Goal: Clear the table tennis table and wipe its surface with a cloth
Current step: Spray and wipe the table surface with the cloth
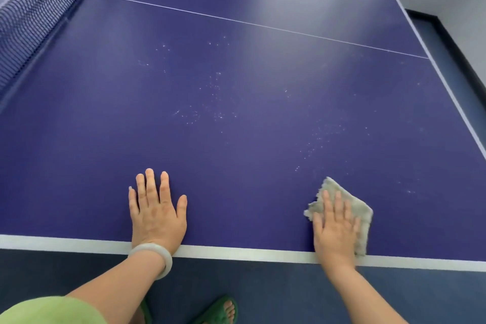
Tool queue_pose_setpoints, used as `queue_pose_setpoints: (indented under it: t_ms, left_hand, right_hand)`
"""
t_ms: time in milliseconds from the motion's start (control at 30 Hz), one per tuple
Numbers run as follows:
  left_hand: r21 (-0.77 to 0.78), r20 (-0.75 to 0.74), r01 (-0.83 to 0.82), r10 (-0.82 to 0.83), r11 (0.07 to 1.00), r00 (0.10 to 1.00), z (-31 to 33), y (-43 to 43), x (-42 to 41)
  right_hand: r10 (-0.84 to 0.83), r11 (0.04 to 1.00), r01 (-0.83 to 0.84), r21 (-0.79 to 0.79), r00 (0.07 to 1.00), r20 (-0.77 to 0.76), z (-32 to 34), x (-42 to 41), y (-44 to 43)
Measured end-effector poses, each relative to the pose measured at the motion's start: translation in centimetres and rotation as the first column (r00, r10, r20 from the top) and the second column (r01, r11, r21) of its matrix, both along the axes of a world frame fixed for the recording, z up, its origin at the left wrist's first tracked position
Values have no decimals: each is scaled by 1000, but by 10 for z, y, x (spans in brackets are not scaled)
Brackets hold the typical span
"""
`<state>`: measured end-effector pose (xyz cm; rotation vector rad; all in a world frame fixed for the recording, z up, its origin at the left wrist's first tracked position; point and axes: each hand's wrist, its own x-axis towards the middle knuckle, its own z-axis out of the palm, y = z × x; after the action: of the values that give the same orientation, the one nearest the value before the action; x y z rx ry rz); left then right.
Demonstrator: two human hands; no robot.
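At table (pixel 236 139) near edge, R hand (pixel 335 234) fingers (pixel 338 205) straight, pressing cloth (pixel 360 213), long axis across.

Left hand (pixel 157 214) lay palm down, fingers straight and slightly spread, thumb out; right hand (pixel 335 229) lay palm down, fingers straight and close together.
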<state>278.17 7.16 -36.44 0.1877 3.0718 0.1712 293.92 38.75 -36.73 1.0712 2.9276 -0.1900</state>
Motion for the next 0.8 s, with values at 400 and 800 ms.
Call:
queue_pose_setpoints:
  t_ms: [400,800]
  left_hand:
    - [-18,-34,9,-9,1000,999,-5,-2,-1]
    - [-30,-81,16,-18,999,997,-9,-1,-2]
  right_hand:
    - [792,608,-791,-60,610,-16,11,-88,-61]
    - [559,829,-558,-35,828,27,3,-112,-68]
